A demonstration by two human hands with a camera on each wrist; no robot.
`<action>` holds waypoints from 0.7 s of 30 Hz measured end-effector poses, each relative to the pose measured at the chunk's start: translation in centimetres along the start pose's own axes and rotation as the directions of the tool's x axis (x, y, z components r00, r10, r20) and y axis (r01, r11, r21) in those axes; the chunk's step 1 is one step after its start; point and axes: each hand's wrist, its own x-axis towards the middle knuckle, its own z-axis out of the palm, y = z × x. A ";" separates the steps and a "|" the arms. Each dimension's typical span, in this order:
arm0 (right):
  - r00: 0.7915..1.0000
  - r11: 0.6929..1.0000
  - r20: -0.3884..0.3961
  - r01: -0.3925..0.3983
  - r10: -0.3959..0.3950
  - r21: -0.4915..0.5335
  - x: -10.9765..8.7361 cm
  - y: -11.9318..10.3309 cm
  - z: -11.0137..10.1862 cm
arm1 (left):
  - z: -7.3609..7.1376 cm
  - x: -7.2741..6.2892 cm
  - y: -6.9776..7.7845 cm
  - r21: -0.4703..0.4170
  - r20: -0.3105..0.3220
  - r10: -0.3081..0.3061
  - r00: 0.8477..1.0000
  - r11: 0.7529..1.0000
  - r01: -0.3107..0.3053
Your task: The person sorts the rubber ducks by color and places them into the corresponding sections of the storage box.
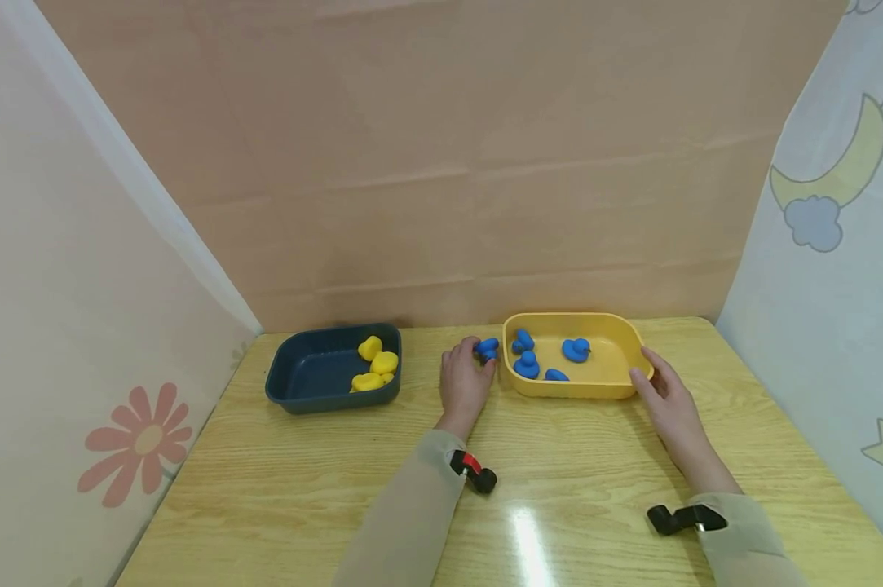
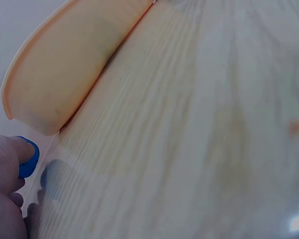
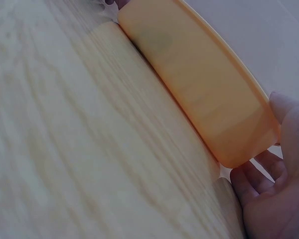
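Observation:
My left hand point(image 1: 465, 377) pinches a blue toy duck point(image 1: 487, 348) between thumb and fingers, just left of the yellow tray point(image 1: 580, 390). In the left wrist view part of that blue duck point(image 2: 29, 158) shows past the fingers; the rest is hidden. My right hand point(image 1: 672, 408) grips the tray's right end, thumb at the rim and fingers round the outer wall. Several blue ducks lie inside the tray, one of them a duck point(image 1: 576, 350) near its middle. In the right wrist view the fingers of the right hand point(image 3: 274, 199) curl by the tray's lower edge.
A dark blue tray point(image 1: 305, 405) stands on the left of the wooden table point(image 1: 324, 481), with several yellow ducks point(image 1: 384, 363) gathered at its right end. Brown paper point(image 1: 412, 204) hangs behind the table, and patterned white sheets flank it on both sides.

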 end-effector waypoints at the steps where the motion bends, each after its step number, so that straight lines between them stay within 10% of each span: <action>1: 1.000 1.000 0.000 0.000 0.000 0.005 0.0 0.0 0.0 | 0.0 0.0 -0.1 -0.016 -0.010 -0.005 1.000 1.000 0.005; 21: 1.000 1.000 0.001 -0.020 0.020 0.002 -0.2 -0.4 0.0 | -1.8 -1.4 0.4 -0.174 -0.102 -0.009 0.995 0.985 -0.009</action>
